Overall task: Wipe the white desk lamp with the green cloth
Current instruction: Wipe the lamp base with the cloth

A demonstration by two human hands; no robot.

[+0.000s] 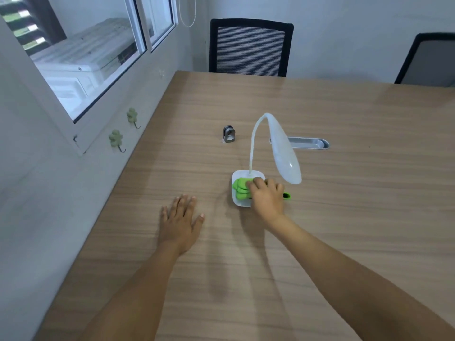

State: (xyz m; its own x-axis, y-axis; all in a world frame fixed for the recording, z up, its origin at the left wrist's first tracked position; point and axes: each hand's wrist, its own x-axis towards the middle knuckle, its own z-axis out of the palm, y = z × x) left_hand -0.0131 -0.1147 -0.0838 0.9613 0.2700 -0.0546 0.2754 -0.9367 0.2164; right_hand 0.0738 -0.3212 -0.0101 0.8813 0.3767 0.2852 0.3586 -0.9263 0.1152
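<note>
A white desk lamp (283, 148) stands mid-table, its thin neck arching up from a square white base (242, 204) and its long head drooping to the right. A bunched green cloth (240, 188) lies on the base. My right hand (267, 195) presses down on the cloth, fingers curled over it; a bit of green also shows to the right of the hand. My left hand (181, 223) rests flat on the wooden table, fingers spread, to the left of the lamp and apart from it.
A small metal clip-like object (229, 134) stands behind the lamp. A metal cable slot (307, 143) is set into the table (344, 217). Two black chairs (251, 46) stand at the far edge. Wall with hooks (115, 139) and a window runs along the left.
</note>
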